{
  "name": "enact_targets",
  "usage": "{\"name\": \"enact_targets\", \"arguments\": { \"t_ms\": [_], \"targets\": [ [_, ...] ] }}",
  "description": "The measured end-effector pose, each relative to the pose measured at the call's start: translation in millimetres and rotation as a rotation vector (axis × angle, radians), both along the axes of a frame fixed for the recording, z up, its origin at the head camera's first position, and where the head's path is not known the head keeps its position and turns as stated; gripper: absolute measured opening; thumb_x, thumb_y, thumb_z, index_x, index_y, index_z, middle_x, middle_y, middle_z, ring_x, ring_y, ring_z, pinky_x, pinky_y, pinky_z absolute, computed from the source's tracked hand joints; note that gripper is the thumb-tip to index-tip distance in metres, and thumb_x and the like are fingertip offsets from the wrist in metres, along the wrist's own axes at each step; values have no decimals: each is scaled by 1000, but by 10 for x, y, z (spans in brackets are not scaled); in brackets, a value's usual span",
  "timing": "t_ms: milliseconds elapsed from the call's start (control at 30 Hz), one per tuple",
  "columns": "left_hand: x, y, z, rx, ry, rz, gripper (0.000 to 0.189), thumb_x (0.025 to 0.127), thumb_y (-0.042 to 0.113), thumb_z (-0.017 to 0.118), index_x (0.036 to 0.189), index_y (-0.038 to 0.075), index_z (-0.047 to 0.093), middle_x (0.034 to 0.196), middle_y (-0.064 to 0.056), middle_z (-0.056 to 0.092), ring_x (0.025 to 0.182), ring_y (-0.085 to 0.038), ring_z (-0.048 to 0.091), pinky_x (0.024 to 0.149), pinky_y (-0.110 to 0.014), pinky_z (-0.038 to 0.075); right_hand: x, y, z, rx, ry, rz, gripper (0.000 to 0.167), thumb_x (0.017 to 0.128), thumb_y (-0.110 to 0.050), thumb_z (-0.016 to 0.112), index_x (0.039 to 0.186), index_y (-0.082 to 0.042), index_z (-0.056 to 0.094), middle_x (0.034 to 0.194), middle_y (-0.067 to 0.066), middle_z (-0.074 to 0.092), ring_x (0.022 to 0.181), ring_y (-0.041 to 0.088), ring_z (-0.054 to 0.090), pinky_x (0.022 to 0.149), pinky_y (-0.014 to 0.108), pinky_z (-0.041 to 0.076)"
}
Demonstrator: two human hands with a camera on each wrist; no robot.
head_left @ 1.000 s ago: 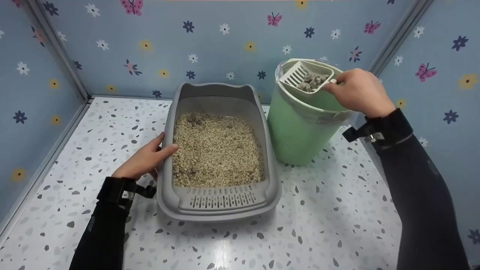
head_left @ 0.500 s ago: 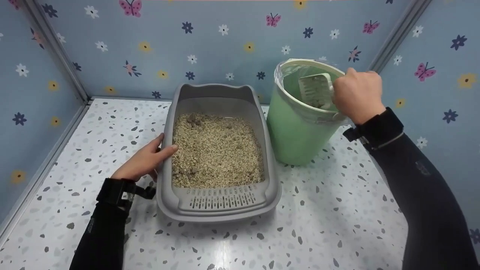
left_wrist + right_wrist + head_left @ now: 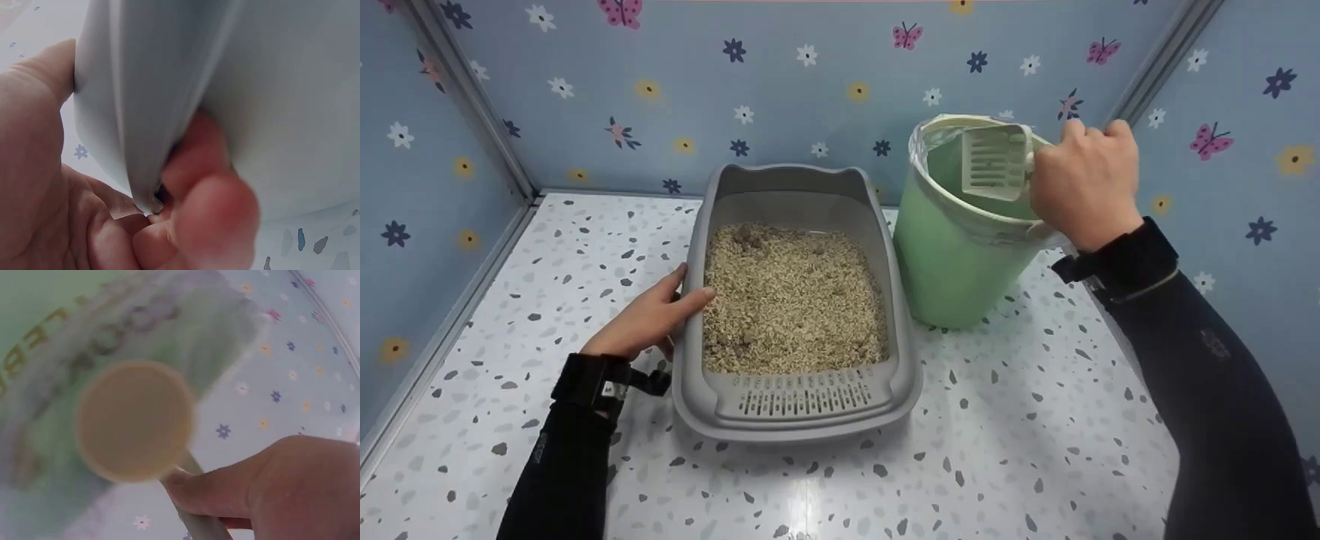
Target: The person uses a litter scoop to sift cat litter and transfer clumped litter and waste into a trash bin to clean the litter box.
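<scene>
A grey litter box (image 3: 810,429) holds tan granular litter (image 3: 799,304), with darker clumps at its far left and near left. My left hand (image 3: 649,319) grips the box's left rim. Thumb on top and fingers (image 3: 216,214) curled under the lip show in the left wrist view. Over the mouth of a green bin (image 3: 956,274), my right hand (image 3: 1087,184) holds a pale litter scoop (image 3: 994,161) by its handle. Its slotted blade is tipped up on edge, and no clumps show on it. In the right wrist view, the thumb (image 3: 208,492) presses along the handle.
A clear liner (image 3: 916,150) is folded over the bin's rim. The bin stands close beside the box's right side. Flowered panels (image 3: 810,90) rise behind and at both sides of the speckled surface (image 3: 997,450). A blurred beige disc (image 3: 135,422) overlaps the bin in the right wrist view.
The scoop, level and loaded with grey clumps a second ago, was tipped down into the bin. Now it is higher and without visible clumps. The left hand and box have stayed put.
</scene>
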State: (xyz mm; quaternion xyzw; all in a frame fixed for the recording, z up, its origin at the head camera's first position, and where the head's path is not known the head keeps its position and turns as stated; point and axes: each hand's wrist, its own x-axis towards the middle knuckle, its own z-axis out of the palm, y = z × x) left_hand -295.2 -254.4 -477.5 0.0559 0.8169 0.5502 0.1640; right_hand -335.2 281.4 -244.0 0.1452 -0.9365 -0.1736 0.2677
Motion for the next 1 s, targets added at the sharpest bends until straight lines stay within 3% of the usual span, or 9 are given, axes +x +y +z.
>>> {"name": "enact_targets", "arguments": {
  "t_ms": [133, 233, 300, 400, 500, 633, 767, 867, 1000],
  "targets": [
    [9, -2, 13, -1, -3, 7, 110, 108, 68, 62, 180, 21, -7, 128, -33, 66, 66, -30, 73, 58, -52, 69, 95, -8, 74, -178, 116, 82, 40, 108, -20, 63, 77, 6, 67, 72, 16, 47, 63, 38, 44, 61, 43, 27],
    [18, 2, 21, 0, -8, 11, 111, 107, 70, 63, 180, 22, -6, 125, -32, 67, 66, -29, 73, 59, -52, 69, 176, -61, 107, -269, 187, 152, 36, 109, -25, 67, 98, 6, 82, 74, 19, 51, 64, 40, 45, 58, 42, 22],
    [21, 5, 22, 2, -6, 8, 112, 107, 70, 63, 180, 21, -6, 127, -32, 67, 65, -29, 72, 58, -51, 69, 238, -122, 118, -306, 207, 198, 36, 110, -29, 69, 107, 4, 84, 75, 20, 54, 64, 41, 46, 56, 44, 25],
    [25, 5, 28, 4, -4, 7, 112, 107, 70, 63, 180, 20, -6, 132, -32, 65, 64, -27, 70, 57, -50, 68, 320, -271, 116, -340, 185, 250, 38, 109, -34, 72, 112, 2, 85, 76, 18, 54, 63, 39, 44, 54, 47, 28],
    [26, -5, 28, -1, -4, 11, 113, 106, 70, 63, 180, 20, -6, 132, -33, 65, 63, -26, 70, 56, -49, 68, 354, -477, 86, -338, 107, 284, 37, 108, -34, 76, 110, 2, 85, 76, 15, 55, 63, 34, 43, 55, 43, 28],
    [31, -9, 26, -8, -6, 17, 114, 106, 71, 63, 180, 20, -6, 131, -33, 66, 64, -27, 70, 57, -51, 68, 276, -806, -25, -231, -26, 314, 38, 107, -34, 75, 94, 2, 81, 75, 13, 59, 66, 32, 47, 59, 42, 34],
    [34, -4, 17, -3, -4, 8, 113, 107, 70, 62, 180, 19, -6, 130, -32, 67, 70, -30, 74, 59, -54, 69, 124, -1139, -190, -13, -182, 258, 42, 109, -35, 70, 81, -4, 68, 78, 10, 58, 73, 30, 53, 75, 47, 49],
    [22, 2, 5, 5, 8, -3, 110, 109, 68, 61, 180, 19, -7, 133, -34, 66, 75, -31, 76, 59, -55, 69, 6, -1368, -324, 211, -270, 191, 32, 107, -27, 71, 82, -7, 66, 84, 9, 60, 79, 29, 56, 88, 48, 52],
    [9, 0, -13, 16, 17, -8, 106, 111, 64, 60, 180, 19, -8, 139, -37, 63, 71, -30, 76, 57, -57, 68, -142, -1659, -537, 468, -333, 125, 19, 106, -17, 67, 93, -5, 73, 91, 9, 65, 84, 28, 55, 93, 46, 49]
  ]
}}
